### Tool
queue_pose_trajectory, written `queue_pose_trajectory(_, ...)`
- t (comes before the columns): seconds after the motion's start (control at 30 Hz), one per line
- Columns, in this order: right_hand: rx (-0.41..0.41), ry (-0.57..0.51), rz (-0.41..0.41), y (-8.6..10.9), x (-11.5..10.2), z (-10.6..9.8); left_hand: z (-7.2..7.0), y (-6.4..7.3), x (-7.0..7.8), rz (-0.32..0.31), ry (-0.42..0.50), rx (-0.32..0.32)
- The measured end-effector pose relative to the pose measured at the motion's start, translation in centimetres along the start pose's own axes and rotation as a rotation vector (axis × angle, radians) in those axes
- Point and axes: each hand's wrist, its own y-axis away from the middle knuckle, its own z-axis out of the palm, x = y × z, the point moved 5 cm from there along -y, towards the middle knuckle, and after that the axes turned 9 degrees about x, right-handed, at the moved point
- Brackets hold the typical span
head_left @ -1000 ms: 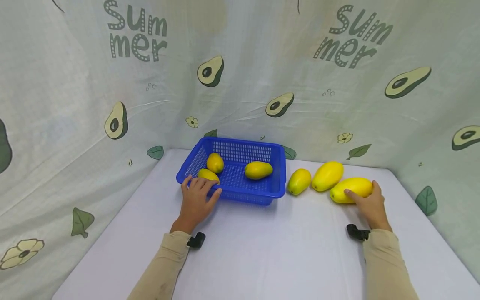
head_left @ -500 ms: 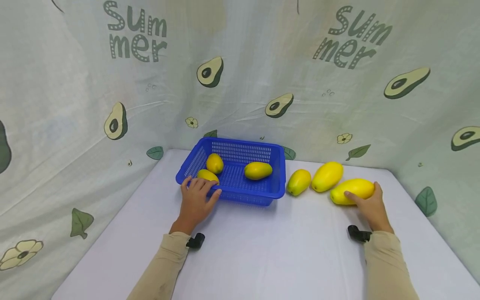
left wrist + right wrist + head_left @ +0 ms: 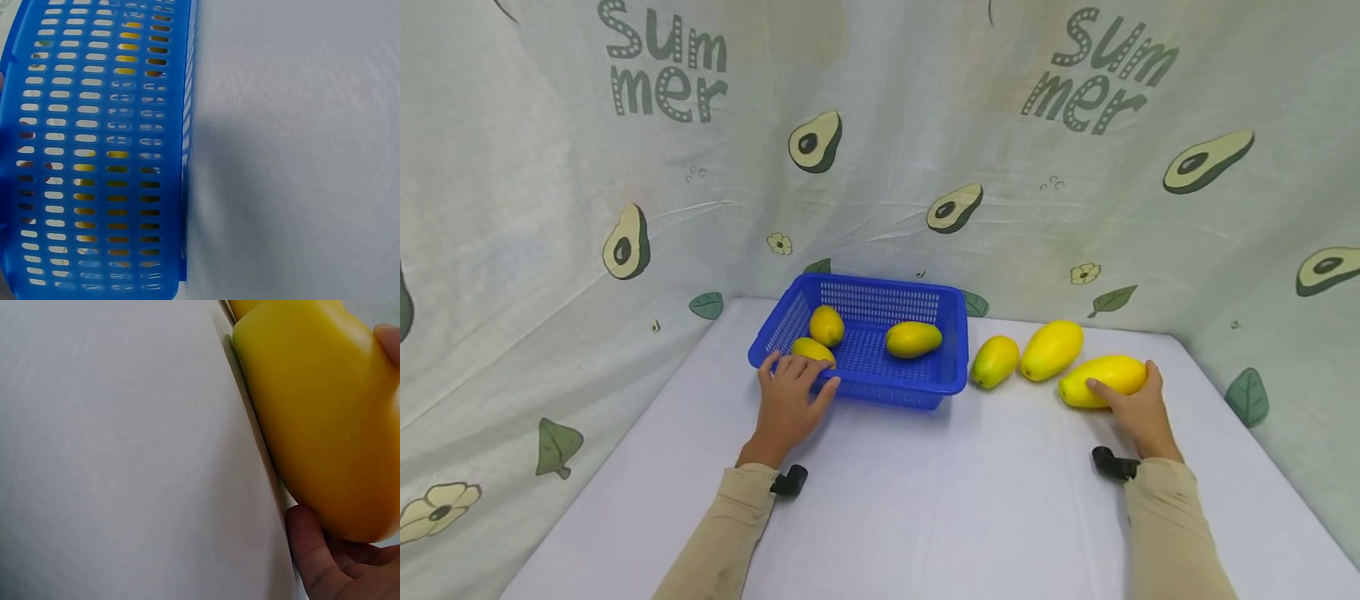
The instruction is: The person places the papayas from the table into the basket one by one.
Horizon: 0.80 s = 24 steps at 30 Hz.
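Large yellow fruit (image 3: 1111, 372), farthest out of three to the right of the blue basket (image 3: 898, 384). Right hand (image 3: 1142, 414) clamped on it: thumb on the near side, fingers round the end away from the basket. Left hand (image 3: 790, 404) hooked over the basket's near rim. Inside the basket, three smaller fruits (image 3: 913, 340). Cannot tell whether the large fruit bears fully on the table (image 3: 955, 500).

Risk (judged): smooth, fat body gripped toward one end; an off-centre lift could tilt it or let it slip. Middle fruit (image 3: 1052, 350), just beside it on the basket side, could be nudged and roll.

Versus half a second ago: hands and fruit unchanged about the basket; only the head view has shifted slightly.
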Motion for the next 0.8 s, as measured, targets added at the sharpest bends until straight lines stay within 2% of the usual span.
queue_pose_trajectory(0.4, 0.02, -0.08, -0.006, 0.22, -0.14, -0.51, -0.21, -0.22, 0.21, 0.009, 0.012, 0.012)
queue_pose_trajectory(0.57, 0.031, -0.17, 0.046, 0.15, 0.02, -0.61, -0.14, -0.23, 0.19, 0.006, 0.015, -0.001)
queue_pose_trajectory(0.8, 0.035, -0.364, 0.156, 0.09, -0.02, -0.37, -0.19, -0.05, 0.15, 0.0, 0.007, 0.008)
